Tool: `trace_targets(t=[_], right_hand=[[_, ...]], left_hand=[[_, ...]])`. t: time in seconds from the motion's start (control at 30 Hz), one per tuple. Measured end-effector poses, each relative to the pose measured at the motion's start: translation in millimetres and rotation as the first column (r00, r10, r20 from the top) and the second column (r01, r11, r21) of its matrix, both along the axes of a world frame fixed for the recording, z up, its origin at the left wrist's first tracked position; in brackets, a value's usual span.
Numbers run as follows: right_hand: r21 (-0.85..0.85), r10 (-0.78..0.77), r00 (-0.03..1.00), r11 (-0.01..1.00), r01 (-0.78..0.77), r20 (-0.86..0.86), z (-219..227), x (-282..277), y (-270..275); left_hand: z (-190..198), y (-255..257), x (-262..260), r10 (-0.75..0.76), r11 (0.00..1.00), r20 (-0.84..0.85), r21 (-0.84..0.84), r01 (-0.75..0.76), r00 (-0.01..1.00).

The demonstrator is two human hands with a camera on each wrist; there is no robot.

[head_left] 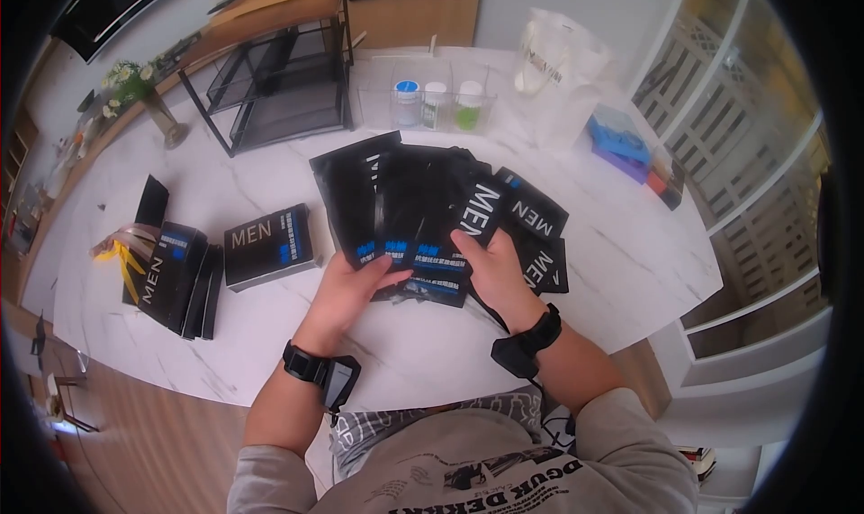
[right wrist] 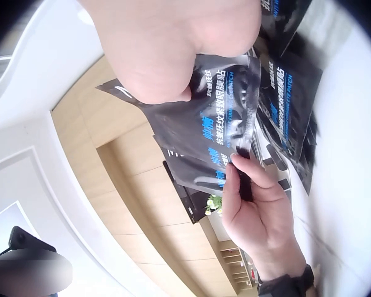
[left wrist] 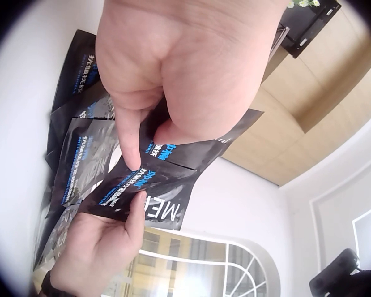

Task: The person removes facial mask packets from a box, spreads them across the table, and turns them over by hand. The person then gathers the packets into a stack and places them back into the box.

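Note:
Several black foil eye-patch sachets [head_left: 409, 199] with blue lettering are fanned out between the two hands above the table. My left hand [head_left: 351, 289] grips the lower left edges, its thumb over the front. On the other side my right hand [head_left: 497, 271] pinches the rightmost sachet [head_left: 477, 210], marked MEN, with its thumb on the face. In the left wrist view, fingers of the left hand [left wrist: 185, 74] lie over the overlapping pouches, and the right hand [left wrist: 102, 247] holds from below. More MEN sachets [head_left: 533, 210] lie on the table beyond the right hand.
A black MEN box [head_left: 261, 244] lies to the left, beside upright black packs [head_left: 175, 284] with a yellow ribbon [head_left: 126, 266]. Behind are a wire-mesh rack [head_left: 279, 100], a clear organizer with bottles [head_left: 435, 104], a white bag [head_left: 562, 73] and blue boxes [head_left: 619, 138].

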State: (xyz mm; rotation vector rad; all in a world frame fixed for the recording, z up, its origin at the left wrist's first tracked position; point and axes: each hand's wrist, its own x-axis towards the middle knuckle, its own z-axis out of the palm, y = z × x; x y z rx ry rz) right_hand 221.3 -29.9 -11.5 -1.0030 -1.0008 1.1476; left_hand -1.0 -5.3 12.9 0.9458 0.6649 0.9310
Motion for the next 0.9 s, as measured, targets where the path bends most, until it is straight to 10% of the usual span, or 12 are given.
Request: trace_targets(t=[0.9], right_hand=[[0.026,-0.002,0.998,1.0,0.003,-0.06,0.9,0.4,3.7]], left_hand=[[-7.7,2.6,-0.1,-0.003,0.999,-0.125,0.04,0.008,0.992]])
